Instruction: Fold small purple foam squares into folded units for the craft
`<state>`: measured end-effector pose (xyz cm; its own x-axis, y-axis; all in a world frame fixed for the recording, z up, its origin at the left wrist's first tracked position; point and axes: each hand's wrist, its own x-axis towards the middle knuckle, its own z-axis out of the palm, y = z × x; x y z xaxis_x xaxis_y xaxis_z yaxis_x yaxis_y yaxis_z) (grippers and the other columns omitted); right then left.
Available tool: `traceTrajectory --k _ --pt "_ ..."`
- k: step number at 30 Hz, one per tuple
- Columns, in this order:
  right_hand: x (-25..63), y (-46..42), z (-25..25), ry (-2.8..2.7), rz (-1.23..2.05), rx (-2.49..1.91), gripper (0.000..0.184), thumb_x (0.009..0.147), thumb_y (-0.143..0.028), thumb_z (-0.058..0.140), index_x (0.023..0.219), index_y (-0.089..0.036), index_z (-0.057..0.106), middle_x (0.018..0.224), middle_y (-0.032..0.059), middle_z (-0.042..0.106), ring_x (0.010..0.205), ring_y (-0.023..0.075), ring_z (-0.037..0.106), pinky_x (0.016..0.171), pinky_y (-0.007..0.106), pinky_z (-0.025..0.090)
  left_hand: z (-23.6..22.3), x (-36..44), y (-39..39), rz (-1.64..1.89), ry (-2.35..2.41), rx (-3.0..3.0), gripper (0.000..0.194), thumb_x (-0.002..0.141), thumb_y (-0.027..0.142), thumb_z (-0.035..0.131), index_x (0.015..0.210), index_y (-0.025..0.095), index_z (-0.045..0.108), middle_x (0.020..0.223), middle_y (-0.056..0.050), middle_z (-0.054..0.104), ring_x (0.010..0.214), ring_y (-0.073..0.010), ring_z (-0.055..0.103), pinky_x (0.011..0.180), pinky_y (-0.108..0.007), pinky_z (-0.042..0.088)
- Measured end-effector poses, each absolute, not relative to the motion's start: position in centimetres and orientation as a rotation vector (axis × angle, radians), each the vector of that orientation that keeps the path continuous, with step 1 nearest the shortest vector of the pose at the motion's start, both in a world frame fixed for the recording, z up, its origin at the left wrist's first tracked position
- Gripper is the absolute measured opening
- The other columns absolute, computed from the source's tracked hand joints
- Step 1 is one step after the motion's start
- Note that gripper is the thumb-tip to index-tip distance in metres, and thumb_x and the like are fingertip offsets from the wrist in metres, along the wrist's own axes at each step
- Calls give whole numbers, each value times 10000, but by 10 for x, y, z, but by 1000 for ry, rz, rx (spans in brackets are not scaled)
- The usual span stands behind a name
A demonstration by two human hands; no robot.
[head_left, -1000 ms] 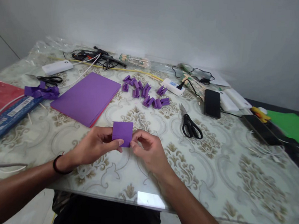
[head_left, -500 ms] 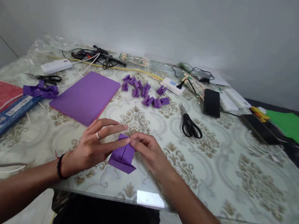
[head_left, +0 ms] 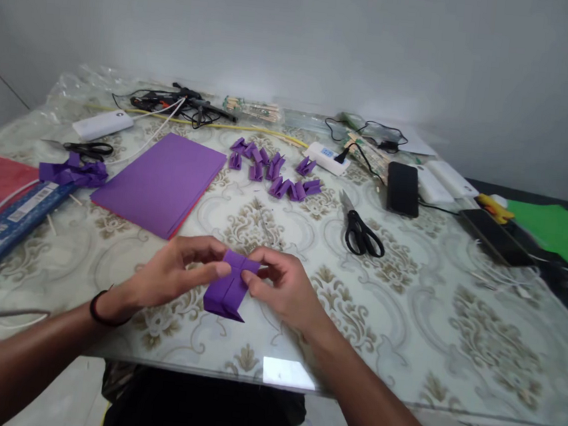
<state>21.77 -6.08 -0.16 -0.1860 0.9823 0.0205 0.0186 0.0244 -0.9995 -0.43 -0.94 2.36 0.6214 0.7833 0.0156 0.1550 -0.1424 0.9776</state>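
A small folded piece of purple paper (head_left: 229, 291) is between my two hands, close to the table's front edge. It has a crease down its middle and a folded flap at its near end. My left hand (head_left: 178, 270) grips its upper left side, thumb on top and fingers behind. My right hand (head_left: 284, 287) pinches the upper right side between thumb and fingers. Beyond my hands, several small folded purple paper pieces (head_left: 274, 165) lie in a cluster. A stack of purple paper sheets (head_left: 159, 181) lies to the left, with red showing beneath it.
Black-handled scissors (head_left: 362, 234) lie right of centre, and a second pair (head_left: 92, 149) lies at the left by crumpled purple paper (head_left: 74, 169). A white power strip (head_left: 327, 158), phones (head_left: 403, 187), cables (head_left: 184, 104) and green paper (head_left: 556, 232) are around the table (head_left: 402, 345).
My left hand has turned and drawn back, its fingers now curled behind the paper instead of stretched over it. The purple paper is tilted up more. My right hand keeps its pinch.
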Motion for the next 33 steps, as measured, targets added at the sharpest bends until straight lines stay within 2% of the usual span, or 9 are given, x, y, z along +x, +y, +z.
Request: traceTrajectory --k 3,8,13,24,33 --pt "214 -62 2 -1408 1296 -1145 84 844 -256 714 781 -212 679 721 -26 633 640 139 564 631 281 477 18 -2 -11 581 789 1660 215 969 330 732 841 163 778 754 -2 716 685 -126 618 618 -212 484" --pt "207 -61 1 -1369 1251 -1145 64 831 -244 702 788 -219 662 739 -30 616 650 136 552 607 270 452 9 1 -15 620 860 1684 249 959 306 718 766 151 741 691 8 668 636 -114 553 576 -210 429" --pt "205 -61 -2 -1356 1257 -1152 41 801 -231 694 787 -222 656 733 -33 619 664 141 551 620 273 448 11 4 -18 677 910 1787 197 942 250 711 775 158 763 693 1 708 634 -124 586 586 -218 438" --pt "210 -58 -6 -1249 1361 -1150 107 775 -272 735 778 -214 644 717 -40 586 643 131 515 630 279 429 14 4 -17 759 921 1668 198 907 271 738 741 168 771 670 12 711 592 -108 563 547 -208 420" --pt "223 -54 -6 -1268 1323 -1116 89 781 -231 711 765 -219 624 752 -26 579 680 146 527 647 293 435 13 -1 -14 806 938 1518 253 916 321 749 718 171 703 603 44 598 537 -90 466 514 -208 373"
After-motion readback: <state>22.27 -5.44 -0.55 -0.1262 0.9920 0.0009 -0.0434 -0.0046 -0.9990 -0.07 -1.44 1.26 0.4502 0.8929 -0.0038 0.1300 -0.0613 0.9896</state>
